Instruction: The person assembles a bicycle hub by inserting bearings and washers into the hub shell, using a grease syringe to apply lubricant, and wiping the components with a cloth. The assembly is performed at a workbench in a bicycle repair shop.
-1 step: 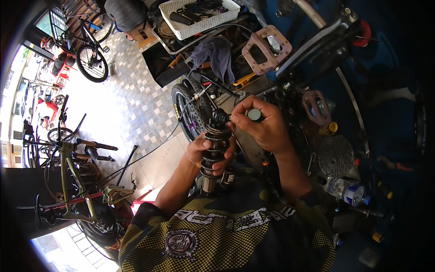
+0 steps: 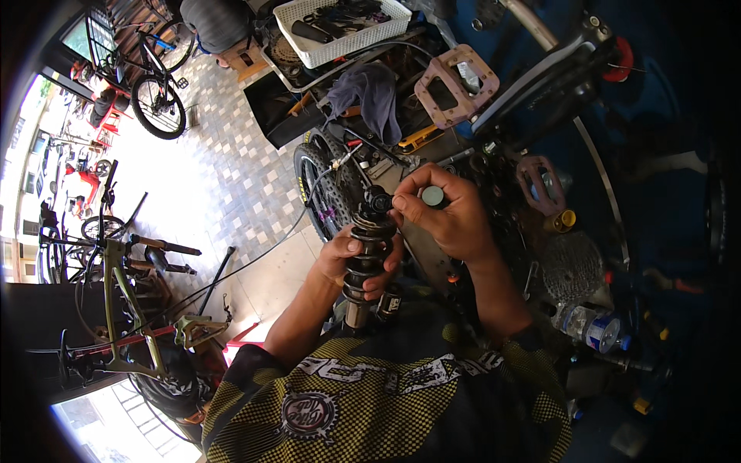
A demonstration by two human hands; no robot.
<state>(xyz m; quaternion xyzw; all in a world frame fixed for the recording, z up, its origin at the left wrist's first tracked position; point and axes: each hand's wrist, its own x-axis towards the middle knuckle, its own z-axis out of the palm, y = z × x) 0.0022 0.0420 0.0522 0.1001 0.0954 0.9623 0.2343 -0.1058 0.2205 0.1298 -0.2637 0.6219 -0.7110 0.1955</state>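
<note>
A coil-spring bicycle shock absorber (image 2: 361, 268) stands nearly upright in front of my chest. My left hand (image 2: 343, 255) is wrapped round its dark spring, fingers showing between the coils on the right. At the top is the shock's round black eyelet (image 2: 378, 202). Thumb and forefinger of my right hand (image 2: 451, 212) pinch together right beside that eyelet. From the same hand shows the round grey-green end (image 2: 432, 197) of a small tool; the hand hides the rest, and whether the tip touches the eyelet I cannot tell.
Beyond my hands lies a bicycle wheel (image 2: 312, 181). A white basket of tools (image 2: 340, 48), a grey cloth (image 2: 363, 96) and a pedal (image 2: 455, 85) are farther off. At right lie a cassette (image 2: 571, 266) and plastic bottle (image 2: 590, 324). Bike frames (image 2: 123, 309) stand at left.
</note>
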